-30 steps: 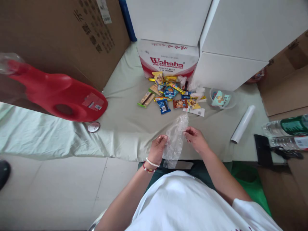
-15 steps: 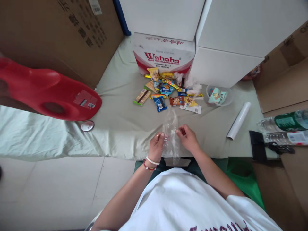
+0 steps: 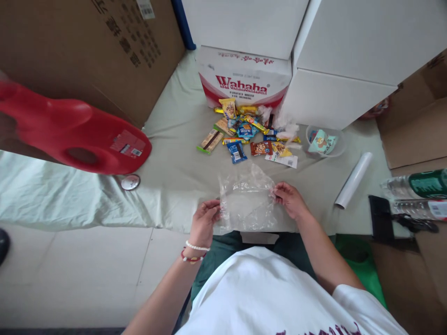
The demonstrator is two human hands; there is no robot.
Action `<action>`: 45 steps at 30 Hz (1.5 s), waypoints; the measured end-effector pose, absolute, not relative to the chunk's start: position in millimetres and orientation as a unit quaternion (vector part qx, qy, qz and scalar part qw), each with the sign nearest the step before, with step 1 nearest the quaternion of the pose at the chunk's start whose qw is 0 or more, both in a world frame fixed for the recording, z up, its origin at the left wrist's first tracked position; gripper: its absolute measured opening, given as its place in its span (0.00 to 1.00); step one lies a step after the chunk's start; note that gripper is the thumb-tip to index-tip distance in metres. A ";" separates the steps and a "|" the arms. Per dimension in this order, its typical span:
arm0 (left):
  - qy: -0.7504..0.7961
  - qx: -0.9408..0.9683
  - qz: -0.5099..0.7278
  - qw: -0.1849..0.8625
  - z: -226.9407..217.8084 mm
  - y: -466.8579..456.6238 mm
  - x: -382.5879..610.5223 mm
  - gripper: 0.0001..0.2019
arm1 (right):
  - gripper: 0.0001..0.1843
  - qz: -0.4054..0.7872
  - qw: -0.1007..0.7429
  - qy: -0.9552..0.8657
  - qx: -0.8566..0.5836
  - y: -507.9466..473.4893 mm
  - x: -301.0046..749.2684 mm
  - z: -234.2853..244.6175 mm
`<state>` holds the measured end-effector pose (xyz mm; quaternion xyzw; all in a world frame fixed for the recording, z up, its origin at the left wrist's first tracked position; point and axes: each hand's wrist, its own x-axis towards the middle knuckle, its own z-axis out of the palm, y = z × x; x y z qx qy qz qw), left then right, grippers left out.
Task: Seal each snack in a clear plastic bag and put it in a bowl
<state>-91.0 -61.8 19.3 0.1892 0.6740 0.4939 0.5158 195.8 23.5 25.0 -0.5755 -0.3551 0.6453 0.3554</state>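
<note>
A clear plastic bag (image 3: 247, 203) is stretched flat between my hands over the near edge of a table covered in pale green cloth (image 3: 174, 167). My left hand (image 3: 204, 222) pinches the bag's left edge; it wears a pearl and a red bracelet at the wrist. My right hand (image 3: 289, 199) pinches the right edge. Beyond the bag lies a heap of several small wrapped snacks (image 3: 246, 132), in front of a red and white Wahaha carton (image 3: 240, 79).
A large red plastic jug (image 3: 77, 135) lies on its side at the left, a small round metal lid (image 3: 130, 182) beside it. A clear bowl with a packet (image 3: 323, 142), a white roll (image 3: 353, 180), water bottles (image 3: 417, 193), white boxes (image 3: 345, 60) and brown cartons (image 3: 87, 51) stand around.
My hands have moved apart, pulling the crumpled bag out wide and flat. The left hand went left and toward me, the right hand slightly right.
</note>
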 end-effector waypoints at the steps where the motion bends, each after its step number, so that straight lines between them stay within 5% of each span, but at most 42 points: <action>1: 0.705 0.208 0.497 0.461 23.8 -65.3 -96.9 0.18 | 0.25 0.644 0.351 -0.361 -0.577 23.7 198.1 24.1; 5: 0.745 0.370 0.502 0.236 58.6 -65.4 -94.0 0.10 | 0.21 0.487 0.333 -0.497 -0.637 23.6 195.6 21.3; 8: 0.664 0.570 0.444 0.192 79.0 -47.7 -67.1 0.09 | 0.18 0.224 0.333 -0.641 -0.654 23.4 182.9 28.0; 11: 0.613 0.700 0.325 0.167 69.5 -23.7 -42.3 0.11 | 0.22 0.115 0.293 -0.741 -0.593 25.6 161.2 34.3; 15: 0.635 0.745 0.165 0.123 25.3 -13.2 -39.1 0.22 | 0.14 0.144 0.202 -0.792 -0.557 41.2 142.8 21.8; 19: 0.661 0.739 0.075 0.104 -4.8 -35.1 -58.8 0.31 | 0.14 0.249 0.269 -0.678 -0.637 70.4 176.2 0.2; 23: 0.661 0.733 0.102 0.124 1.0 -53.6 -77.7 0.30 | 0.16 0.240 0.318 -0.571 -0.718 88.8 229.0 10.0; 27: 0.654 0.736 0.148 0.093 16.1 -37.3 -94.5 0.28 | 0.17 0.138 0.311 -0.669 -0.660 73.3 219.1 43.5; 33: 0.640 0.755 0.105 0.095 0.4 -8.6 -120.4 0.32 | 0.27 0.204 0.119 -0.904 -0.356 12.6 182.5 29.4; 40: 0.623 0.768 0.098 0.109 -12.1 -15.2 -132.8 0.34 | 0.19 0.201 0.101 -0.837 -0.499 53.5 261.3 32.1; 45: 0.626 0.766 0.100 0.110 -10.6 -14.3 -131.6 0.34 | 0.17 0.113 0.102 -0.853 -0.500 166.5 192.6 58.0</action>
